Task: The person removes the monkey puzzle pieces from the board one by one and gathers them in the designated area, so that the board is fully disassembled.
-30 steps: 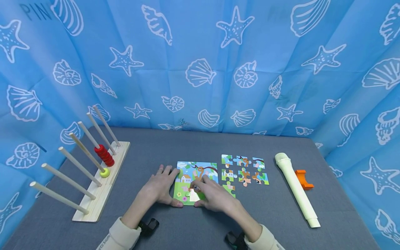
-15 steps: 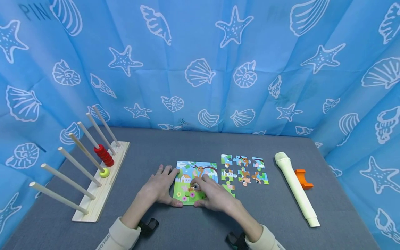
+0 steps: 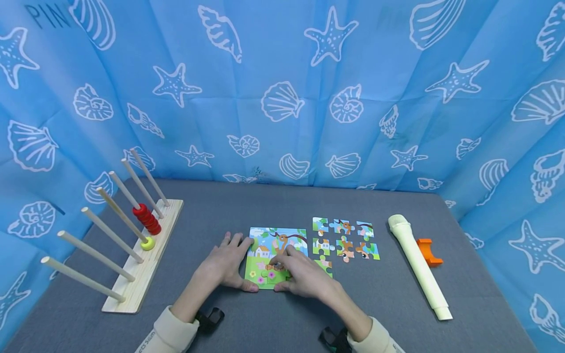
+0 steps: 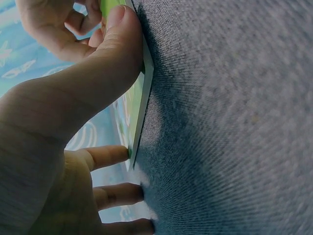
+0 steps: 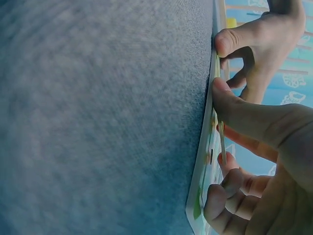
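Note:
In the head view a square picture puzzle board (image 3: 252, 268) lies at the middle front of the table, with a house, trees and an animal on it. My left hand (image 3: 227, 267) is spread along its left side, thumb on the front edge and index fingertip near the far left. The right wrist view has a thin puzzle piece (image 5: 223, 142) seen edge-on, slightly off the board, pinched by my right hand (image 3: 301, 275). That hand's thumb rests on the board's front edge. Its fingers hide part of the piece and picture.
Several loose puzzle pieces (image 3: 346, 250) lie right of the board, one partly behind the right hand. A wooden peg rack (image 3: 152, 267) with red and yellow beads stands left. Farther right lie a cream toy microphone (image 3: 419, 267) and an orange bracket-shaped piece (image 3: 428, 253).
The bright white patch under my right fingers has given way to green with a pink flower. My right fingertips have shifted slightly at the piece. My left hand stays in place.

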The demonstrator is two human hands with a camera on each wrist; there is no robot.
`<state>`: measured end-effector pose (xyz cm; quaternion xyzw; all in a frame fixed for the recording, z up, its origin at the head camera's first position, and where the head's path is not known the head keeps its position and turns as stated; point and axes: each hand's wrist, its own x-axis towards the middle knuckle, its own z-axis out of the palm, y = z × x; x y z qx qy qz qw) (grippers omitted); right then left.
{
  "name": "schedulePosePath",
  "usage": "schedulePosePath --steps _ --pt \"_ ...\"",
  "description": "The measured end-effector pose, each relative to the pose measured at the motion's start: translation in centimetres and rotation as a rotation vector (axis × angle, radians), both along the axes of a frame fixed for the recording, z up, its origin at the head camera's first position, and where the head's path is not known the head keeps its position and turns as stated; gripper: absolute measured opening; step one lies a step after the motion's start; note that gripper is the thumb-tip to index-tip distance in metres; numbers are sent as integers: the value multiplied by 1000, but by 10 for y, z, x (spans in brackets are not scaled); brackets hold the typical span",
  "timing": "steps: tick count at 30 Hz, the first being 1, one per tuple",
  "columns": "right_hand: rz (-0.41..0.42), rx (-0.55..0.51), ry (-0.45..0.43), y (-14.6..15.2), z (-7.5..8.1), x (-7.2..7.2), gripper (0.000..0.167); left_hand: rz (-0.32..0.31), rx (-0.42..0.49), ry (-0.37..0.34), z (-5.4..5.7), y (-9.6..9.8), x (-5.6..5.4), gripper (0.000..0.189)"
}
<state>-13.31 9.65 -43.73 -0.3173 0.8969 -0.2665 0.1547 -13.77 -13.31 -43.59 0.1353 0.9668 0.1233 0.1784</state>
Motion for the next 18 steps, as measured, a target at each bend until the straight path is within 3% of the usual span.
schedulePosePath --steps 18 --pt "33 0 24 0 4 4 40 -4 3 3 1 0 1 114"
